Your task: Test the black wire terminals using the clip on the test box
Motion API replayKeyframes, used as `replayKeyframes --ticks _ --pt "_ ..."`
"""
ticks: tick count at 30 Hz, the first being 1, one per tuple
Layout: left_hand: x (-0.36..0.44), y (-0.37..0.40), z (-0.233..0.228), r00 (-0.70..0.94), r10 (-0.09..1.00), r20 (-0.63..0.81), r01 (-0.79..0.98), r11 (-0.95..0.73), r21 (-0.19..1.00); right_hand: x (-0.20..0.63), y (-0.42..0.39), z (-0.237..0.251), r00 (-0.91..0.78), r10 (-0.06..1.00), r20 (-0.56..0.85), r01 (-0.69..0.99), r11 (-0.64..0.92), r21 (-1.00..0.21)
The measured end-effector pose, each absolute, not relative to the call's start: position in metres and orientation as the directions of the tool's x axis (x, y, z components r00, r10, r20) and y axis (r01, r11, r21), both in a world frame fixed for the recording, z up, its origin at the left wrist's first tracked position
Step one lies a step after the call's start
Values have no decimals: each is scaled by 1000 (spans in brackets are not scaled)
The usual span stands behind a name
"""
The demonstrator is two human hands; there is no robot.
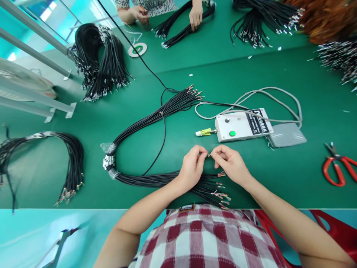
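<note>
My left hand (193, 166) is closed in a pinch near the table's front edge, over a bundle of black cables (147, 179). Between its fingertips and those of my right hand (230, 160) shows the small stripped end of a cable (209, 155). Thumb and forefinger of my right hand are pressed together at that end. The bundle bends in a U, bound at the left by a whitish wrap (108, 160). Its upper ends show bare copper (195, 92); the lower ends fan out in thin coloured wires (221, 197) beside my wrists.
A white control box (237, 125) with a green button and yellow-tipped shaft stands beyond my hands, by a grey pedal (288, 135). Red-handled pliers (337, 163) lie right. More cable bundles (71, 160) lie left. Across the table, a person's hand (196, 16) rests on cables.
</note>
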State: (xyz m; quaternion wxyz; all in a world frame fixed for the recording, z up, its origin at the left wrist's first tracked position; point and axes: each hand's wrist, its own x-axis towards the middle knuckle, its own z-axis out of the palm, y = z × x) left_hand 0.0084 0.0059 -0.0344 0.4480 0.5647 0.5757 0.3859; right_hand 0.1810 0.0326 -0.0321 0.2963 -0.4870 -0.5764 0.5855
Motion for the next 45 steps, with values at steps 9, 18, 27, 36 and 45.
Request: replayKeyframes --ticks 9,18,27,36,45 --pt "3 13 -37 76 987 140 524 -159 837 183 39 -11 -571 770 286 699 638 -323" --pt "-26 36 -39 166 953 252 681 -295 670 173 79 -5 -663 693 284 714 699 -37" --pt "-39 62 -41 -1 982 190 571 -155 806 152 106 -17 -702 677 220 712 675 194" --pt "-34 75 -41 9 980 198 656 -156 738 150 117 -10 -751 650 117 657 717 233" --pt "-31 77 -47 10 985 171 648 -137 749 149 118 -8 -734 672 102 677 711 190"
